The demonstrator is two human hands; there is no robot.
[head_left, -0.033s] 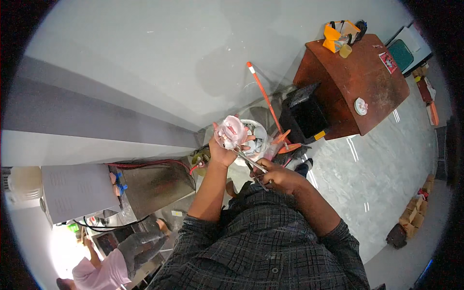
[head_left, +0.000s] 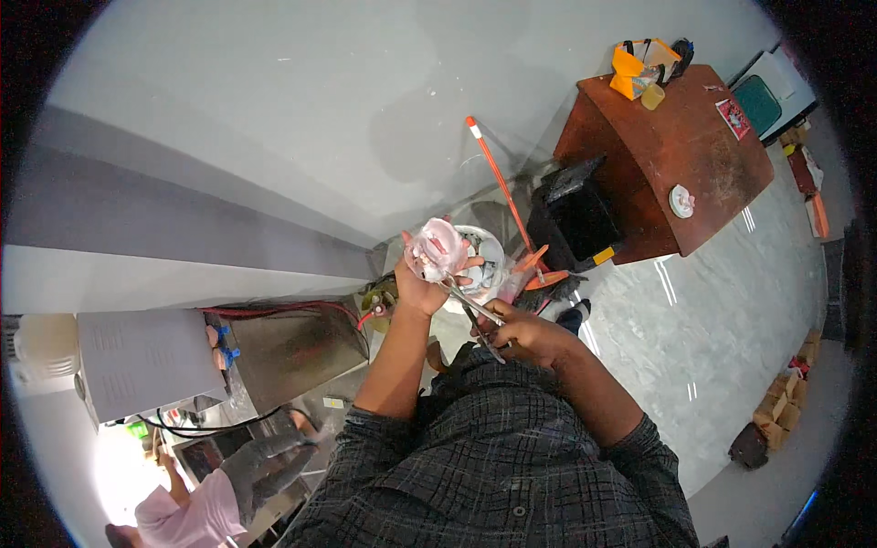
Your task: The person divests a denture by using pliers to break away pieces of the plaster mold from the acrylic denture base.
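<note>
My left hand reaches forward, palm up, with its fingers round a pale pink, rounded dental cast. A curved, deeper pink ridge shows in the middle of the cast. My right hand is closed on metal pliers with two long handles. The tip of the pliers lies at the lower edge of the cast; whether the jaws grip it is too small to tell. Just beyond my left hand stands a white bucket with pale and grey bits inside, partly hidden by the cast and fingers.
A black bin and an orange-handled broom stand by the wall. The brown desk at right carries an orange bag and a small white dish. At lower left are a grey metal cabinet and a person in pink.
</note>
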